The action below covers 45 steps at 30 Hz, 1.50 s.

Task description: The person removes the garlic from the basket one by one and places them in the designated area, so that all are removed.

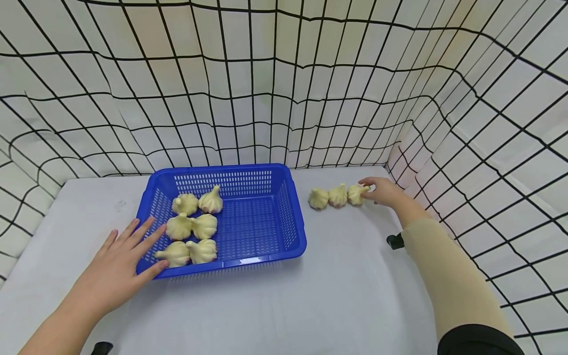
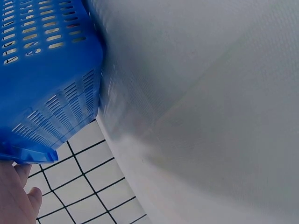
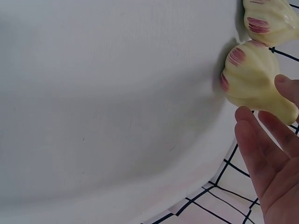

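My left hand (image 1: 115,268) lies with spread, straight fingers over the left rim of a blue plastic basket (image 1: 266,257). In the left wrist view part of that hand (image 2: 16,196) shows just beneath the basket's rim. Several garlic bulbs (image 1: 204,227) sit in pairs in the basket's left half. To the right of the basket, three bulbs form a row on the table. My right hand (image 1: 381,191) is at the rightmost garlic bulb (image 1: 355,195); in the right wrist view its thumb overlaps the stem and its loosely extended fingertips (image 3: 244,114) lie alongside the bulb.
A white-covered table (image 1: 337,296) carries everything. Black grid netting (image 1: 275,98) over white sheeting rises behind the table and along both sides, near my right forearm. The other two row bulbs (image 1: 338,195) stand close left of the right hand.
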Each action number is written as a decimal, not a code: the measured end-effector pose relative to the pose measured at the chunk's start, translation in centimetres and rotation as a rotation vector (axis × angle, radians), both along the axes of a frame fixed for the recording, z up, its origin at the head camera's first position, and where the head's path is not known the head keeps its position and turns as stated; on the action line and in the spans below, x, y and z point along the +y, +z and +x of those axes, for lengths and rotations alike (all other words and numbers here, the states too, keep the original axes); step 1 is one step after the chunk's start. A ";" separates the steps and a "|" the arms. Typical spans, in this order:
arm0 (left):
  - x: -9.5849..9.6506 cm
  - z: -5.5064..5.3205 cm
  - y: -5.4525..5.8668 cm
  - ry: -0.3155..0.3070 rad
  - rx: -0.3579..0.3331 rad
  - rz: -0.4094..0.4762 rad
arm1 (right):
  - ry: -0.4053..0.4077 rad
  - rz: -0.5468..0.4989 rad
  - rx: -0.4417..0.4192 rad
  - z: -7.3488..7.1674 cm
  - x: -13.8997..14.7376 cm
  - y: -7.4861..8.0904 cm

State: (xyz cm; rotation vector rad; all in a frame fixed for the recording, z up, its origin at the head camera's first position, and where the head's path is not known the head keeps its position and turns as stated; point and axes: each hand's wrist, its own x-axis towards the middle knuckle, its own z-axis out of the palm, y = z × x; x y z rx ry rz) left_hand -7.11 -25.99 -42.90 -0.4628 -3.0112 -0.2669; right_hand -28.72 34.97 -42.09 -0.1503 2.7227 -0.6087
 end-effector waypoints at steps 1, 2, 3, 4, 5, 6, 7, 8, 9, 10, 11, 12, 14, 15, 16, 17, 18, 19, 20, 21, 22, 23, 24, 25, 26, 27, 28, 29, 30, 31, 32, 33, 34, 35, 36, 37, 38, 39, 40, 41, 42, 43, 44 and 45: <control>0.0 0.0 0.0 0.000 0.001 0.001 | -0.002 -0.004 0.000 0.0 0.0 0.0; 0.0 0.0 0.0 0.000 0.001 0.001 | 0.002 -0.006 0.000 0.0 0.1 0.0; 0.0 0.0 0.0 0.001 0.002 0.001 | 0.001 -0.006 0.001 0.0 0.1 0.0; 0.1 0.0 0.0 0.001 0.002 0.001 | 0.005 -0.003 0.005 0.1 0.2 0.0; 0.1 0.0 0.0 0.002 0.001 0.001 | 0.008 0.001 0.009 0.1 0.2 0.0; 0.1 0.0 0.0 0.002 -0.001 0.002 | 0.013 0.006 0.016 0.1 0.2 0.1; 0.1 0.0 0.1 0.003 -0.003 0.003 | 0.014 0.011 0.024 0.2 0.3 0.1; 0.1 0.0 0.1 0.004 -0.004 0.004 | 0.018 0.017 0.032 0.2 0.3 0.2; 0.1 0.1 0.1 0.005 -0.005 0.005 | 0.021 0.021 0.043 0.2 0.3 0.3; 0.1 0.1 0.1 0.006 -0.008 0.005 | 0.026 0.026 0.054 0.2 0.3 0.4; 0.1 0.1 0.1 0.007 -0.008 0.005 | 0.031 0.030 0.065 0.2 0.3 0.5; 0.0 0.1 0.1 0.007 -0.008 0.006 | 0.036 0.032 0.078 0.2 0.3 0.7; 0.0 0.1 0.1 0.007 -0.005 0.005 | 0.046 0.031 0.098 0.2 0.2 1.0; 0.0 0.1 0.1 0.007 -0.004 0.004 | 0.048 0.027 0.109 0.1 0.1 1.2; -0.1 0.1 0.1 0.006 -0.002 0.003 | 0.048 0.024 0.118 0.2 0.0 1.5; -0.1 0.1 0.1 0.006 0.001 0.004 | 0.047 0.021 0.126 0.2 -0.1 1.7; -0.1 0.0 0.1 0.004 0.001 0.005 | 0.048 0.014 0.132 0.2 -0.3 2.0; -0.1 0.0 0.1 0.003 0.003 0.003 | 0.044 0.008 0.136 0.3 -0.4 2.3; -0.1 0.0 0.1 0.002 0.003 0.002 | 0.039 0.003 0.141 0.3 -0.6 2.6; 0.0 0.0 0.1 0.002 0.003 0.003 | 0.039 0.002 0.144 0.4 -0.7 2.9; 0.0 -0.1 0.1 0.001 0.003 0.002 | 0.039 0.003 0.149 0.4 -0.9 3.2; 0.0 -0.1 0.1 0.000 0.004 0.001 | 0.044 0.002 0.155 0.4 -1.1 3.5; 0.0 -0.1 0.1 0.000 0.003 0.001 | 0.052 -0.001 0.162 0.5 -1.3 3.8; 0.0 -0.1 0.2 0.000 0.003 0.000 | 0.056 -0.001 0.172 0.5 -1.5 4.1; 0.1 -0.1 0.2 0.000 0.002 0.001 | 0.065 0.000 0.181 0.6 -1.7 4.4; 0.1 -0.1 0.2 0.001 0.001 0.002 | 0.072 -0.002 0.187 0.6 -1.9 4.7; 0.1 -0.1 0.2 0.002 0.001 0.002 | 0.074 -0.008 0.192 0.6 -2.1 4.9; 0.1 -0.1 0.2 0.002 0.001 0.002 | 0.077 -0.013 0.196 0.6 -2.3 5.2; 0.1 -0.1 0.2 0.003 0.001 0.003 | 0.078 -0.012 0.199 0.7 -2.6 5.3; 0.1 -0.1 0.2 0.001 0.002 0.003 | 0.082 -0.012 0.199 0.7 -2.8 5.6; 0.1 -0.1 0.2 0.001 0.002 0.003 | 0.083 -0.008 0.201 0.7 -3.0 5.7; 0.1 -0.1 0.2 0.001 0.003 0.003 | 0.088 -0.005 0.203 0.8 -3.3 5.9; 0.2 -0.1 0.2 -0.001 0.004 0.003 | 0.094 -0.001 0.208 0.8 -3.6 6.1; 0.2 -0.1 0.2 -0.002 0.005 0.004 | 0.108 0.010 0.214 0.9 -3.9 6.4; 0.1 -0.1 0.2 -0.002 0.006 0.004 | 0.122 0.014 0.221 0.9 -4.3 6.6; 0.1 -0.1 0.2 -0.003 0.007 0.005 | 0.133 0.010 0.224 1.0 -4.7 6.9; 0.1 -0.1 0.2 -0.002 0.007 0.007 | 0.142 0.009 0.230 1.0 -5.1 7.2; 0.1 -0.1 0.2 -0.001 0.007 0.008 | 0.157 0.008 0.234 1.1 -5.5 7.4; 0.1 -0.1 0.2 0.000 0.008 0.008 | 0.169 0.002 0.238 1.1 -5.9 7.7; 0.1 -0.1 0.1 0.002 0.007 0.009 | 0.180 -0.002 0.241 1.0 -6.3 7.8; 0.1 -0.1 0.1 0.003 0.007 0.008 | 0.182 -0.006 0.244 1.0 -6.7 8.0; 0.1 -0.1 0.1 0.002 0.007 0.009 | 0.186 -0.008 0.244 1.0 -7.0 8.2; 0.1 -0.1 0.1 0.002 0.005 0.008 | 0.193 -0.003 0.247 0.9 -7.4 8.4; 0.1 -0.1 0.0 0.000 0.005 0.008 | 0.199 0.000 0.249 0.9 -7.7 8.5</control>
